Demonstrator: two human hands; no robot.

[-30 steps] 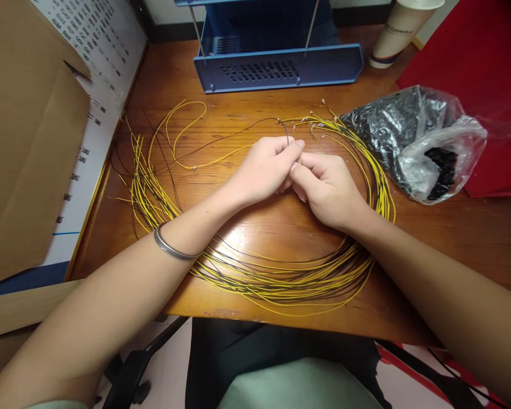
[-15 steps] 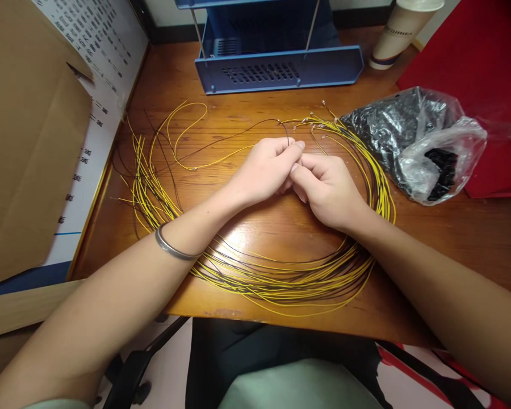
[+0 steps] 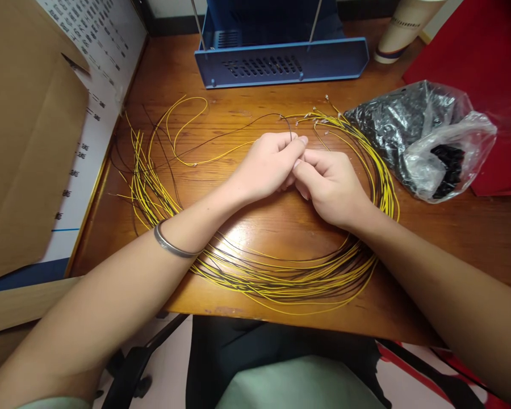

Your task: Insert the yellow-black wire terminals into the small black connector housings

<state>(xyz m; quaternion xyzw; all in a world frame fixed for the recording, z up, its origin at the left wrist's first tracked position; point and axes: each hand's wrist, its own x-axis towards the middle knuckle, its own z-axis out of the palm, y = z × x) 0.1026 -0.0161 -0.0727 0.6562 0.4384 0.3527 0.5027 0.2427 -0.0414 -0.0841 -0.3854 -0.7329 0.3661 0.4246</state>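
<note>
A large loop of yellow and black wires [image 3: 281,281] lies on the wooden table, with small metallic ends gathered at its upper right. Above the middle of the loop, my left hand [image 3: 272,165] is closed in a pinch, and a thin black wire [image 3: 267,116] runs down into its fingertips. My right hand [image 3: 326,184] is also closed, its thumb and fingers pressed together and touching the left fingertips. What the right fingers hold is hidden. A yellow wire [image 3: 225,154] passes from the left toward my left hand.
A blue rack [image 3: 281,62] stands at the back, with a paper cup [image 3: 402,34] to its right. A clear plastic bag of black pieces [image 3: 383,122] lies at the right beside a red object [image 3: 494,57]. Cardboard [image 3: 21,142] rises at the left.
Both hands stay pinched together above the loop, with hardly any change in pose. The camera view has shifted slightly, so the rack sits higher and the bag further right.
</note>
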